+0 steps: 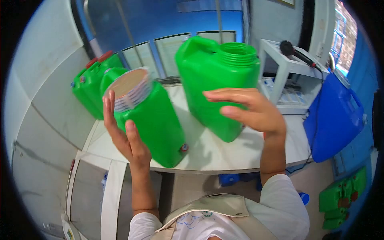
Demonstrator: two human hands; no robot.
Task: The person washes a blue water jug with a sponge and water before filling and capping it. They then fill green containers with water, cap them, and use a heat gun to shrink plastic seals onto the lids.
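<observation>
A white table [220, 162] is carrying the cans: an open-necked green can [208, 80] is standing near the middle, and a covered green can [156, 124] is standing left of it, close to the front edge. The covered can is risking a fall, since a sideways knock there could be sending it over; the open can is risking a spill if it is holding anything, which its neck is not showing. A white shelf unit [288, 109] is filling the right back, a blue can [336, 116] is standing by the right end, and smaller green cans [89, 90] are crowding the back left. The left hand [130, 146] is rising before the taped disc [130, 82], fingers parted and gripping nothing, contact being unclear. The right hand [256, 110] is hanging before the open can, fingers extended, thumb apart, empty. A black handheld device [298, 55] is lying on the shelf unit, its cord [318, 104] dangling where a reaching arm could be snagging it.
</observation>
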